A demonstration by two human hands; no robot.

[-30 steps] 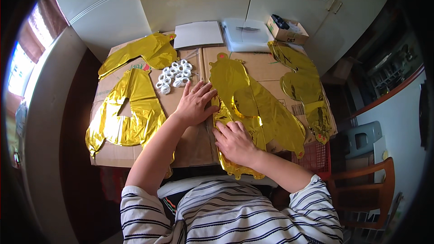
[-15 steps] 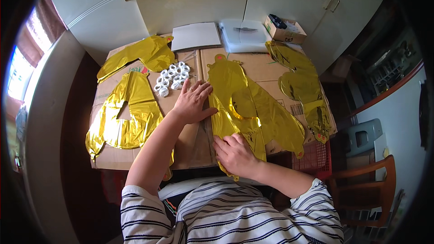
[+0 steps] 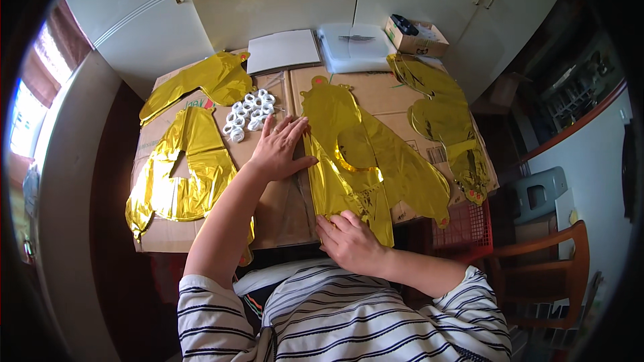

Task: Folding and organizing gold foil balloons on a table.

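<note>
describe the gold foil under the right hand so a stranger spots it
On the cardboard, right of the white rings, lies a gold foil piece. The left hand is at its left edge, the right hand on its near end; no hand touches its gold neighbours.

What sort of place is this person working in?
Probably a room in a home, though which one I can't tell. Pale cabinets stand behind the cardboard-covered surface, a wooden chair is at the right, and a brown curtain hangs at the left.
</note>
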